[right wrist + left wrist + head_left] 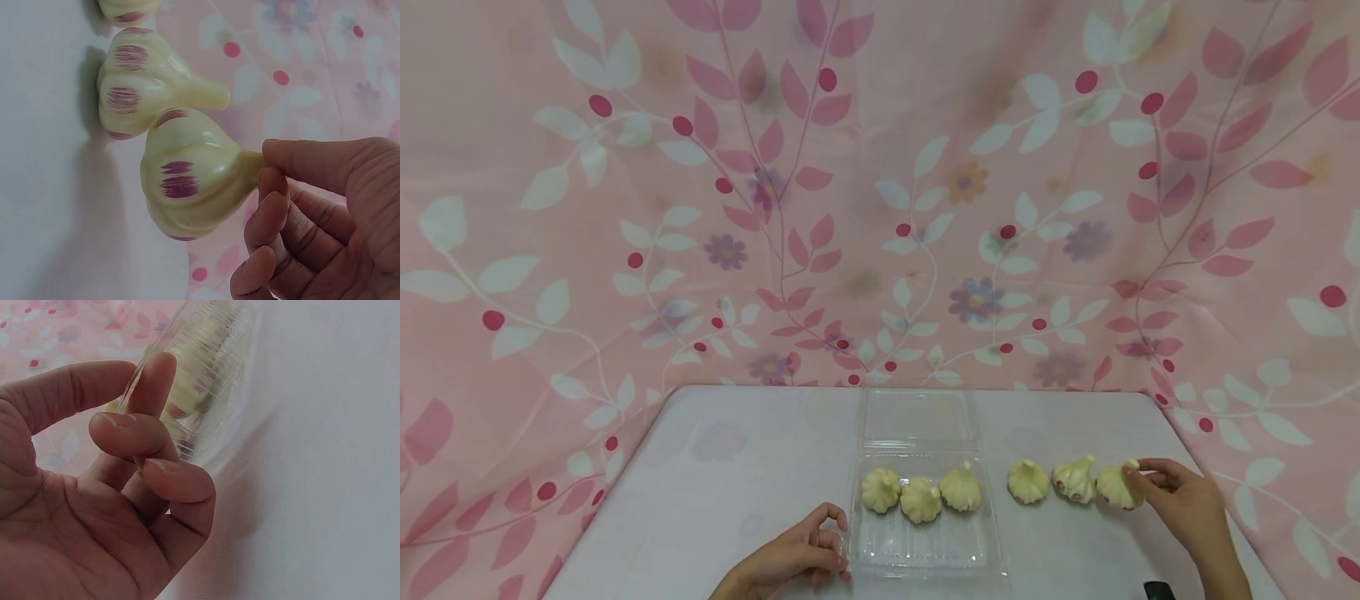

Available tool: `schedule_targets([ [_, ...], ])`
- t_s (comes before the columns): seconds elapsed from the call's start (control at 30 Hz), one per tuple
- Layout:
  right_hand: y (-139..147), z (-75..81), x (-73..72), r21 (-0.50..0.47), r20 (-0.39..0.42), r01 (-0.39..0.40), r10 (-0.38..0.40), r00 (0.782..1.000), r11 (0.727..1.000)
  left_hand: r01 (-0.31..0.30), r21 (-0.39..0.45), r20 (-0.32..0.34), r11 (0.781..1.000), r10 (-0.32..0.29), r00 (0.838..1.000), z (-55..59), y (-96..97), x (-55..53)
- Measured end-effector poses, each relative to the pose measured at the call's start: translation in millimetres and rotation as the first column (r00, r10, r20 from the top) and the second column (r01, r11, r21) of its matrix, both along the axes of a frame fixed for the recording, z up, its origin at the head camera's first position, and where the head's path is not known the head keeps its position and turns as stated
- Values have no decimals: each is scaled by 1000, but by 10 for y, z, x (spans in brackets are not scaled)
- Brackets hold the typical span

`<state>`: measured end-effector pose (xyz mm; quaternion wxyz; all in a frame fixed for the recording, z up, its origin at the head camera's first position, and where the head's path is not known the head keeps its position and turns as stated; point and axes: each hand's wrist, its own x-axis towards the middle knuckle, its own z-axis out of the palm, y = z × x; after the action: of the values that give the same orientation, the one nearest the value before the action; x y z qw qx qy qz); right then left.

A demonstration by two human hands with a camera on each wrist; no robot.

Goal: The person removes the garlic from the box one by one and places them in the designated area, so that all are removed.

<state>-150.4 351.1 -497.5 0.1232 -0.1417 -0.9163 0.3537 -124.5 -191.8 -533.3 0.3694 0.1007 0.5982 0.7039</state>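
Note:
My right hand (1183,500) pinches the stem of a garlic bulb (194,175), cream with purple streaks, between thumb and fingertips. That bulb is at the right end of a row, beside a second garlic bulb (1075,479) and a third garlic bulb (1027,482). A clear plastic container (925,552) lies with its lid folded back, holding three more bulbs in a line across its base. At its left side, my left hand (793,554) pinches the rim between thumb and index finger, the other fingers curled, as the left wrist view shows.
The container's clear lid (917,417) lies toward the back of the white table (722,475). A black object (1158,591) pokes in at the bottom edge, near the right forearm. Behind the table hangs a pink floral cloth (880,208).

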Motion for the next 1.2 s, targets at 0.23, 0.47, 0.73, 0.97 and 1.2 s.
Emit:
schedule_targets([
  [0.23, -15, -19, 5, -3, 15, -1, 1, 1000, 1000, 2, 4, -3, 1000, -2, 1000, -3, 0, 3],
  [0.47, -16, -67, -4, 6, 24, 5, -5, 1000, 1000, 0, 1, -1, 1000, 0, 1000, 7, 3, -1],
  [0.73, 5, -92, 2, 23, 48, -17, 16, 999, 1000, 3, 8, 6, 1000, -3, 1000, 10, 0, 6],
  [0.97, 37, -144, -4, 33, 59, -36, 34, 998, 999, 5, 12, 0, 1000, -5, 1000, 15, 1, 12],
  [1.2, 36, -147, 1, 27, 69, -55, 53, 996, 998, 6, 8, -3, 1000, -6, 1000, 5, 3, 8],
])
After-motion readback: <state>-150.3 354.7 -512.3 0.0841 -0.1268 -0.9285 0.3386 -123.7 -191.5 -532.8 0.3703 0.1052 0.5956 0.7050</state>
